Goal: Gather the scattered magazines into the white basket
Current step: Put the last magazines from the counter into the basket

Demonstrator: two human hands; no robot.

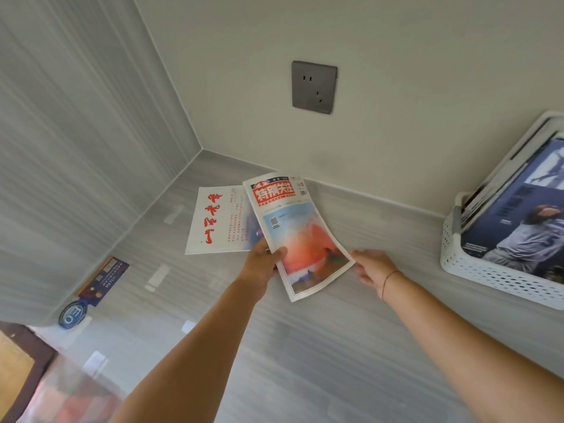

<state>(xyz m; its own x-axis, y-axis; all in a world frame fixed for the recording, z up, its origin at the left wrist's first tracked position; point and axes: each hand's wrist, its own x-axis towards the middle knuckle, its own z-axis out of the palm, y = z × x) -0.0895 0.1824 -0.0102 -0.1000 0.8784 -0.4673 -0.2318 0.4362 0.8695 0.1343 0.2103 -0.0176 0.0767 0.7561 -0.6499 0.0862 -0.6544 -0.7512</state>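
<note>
My left hand (262,264) grips the left edge of a magazine with a red title and an orange sunset cover (300,236), lifted off the grey floor. My right hand (374,267) is at that magazine's lower right corner, fingers spread, touching or nearly touching it. Under and behind it a white magazine with red brush lettering (218,221) lies flat on the floor near the corner. The white perforated basket (488,276) stands at the right against the wall and holds several magazines, a dark blue one (515,227) on top.
A dark magazine or booklet (105,280) leans at the left wall's foot, with a round blue sticker (73,314) beside it. A grey wall socket (314,87) is above the corner. A brown door frame (27,361) stands at lower left.
</note>
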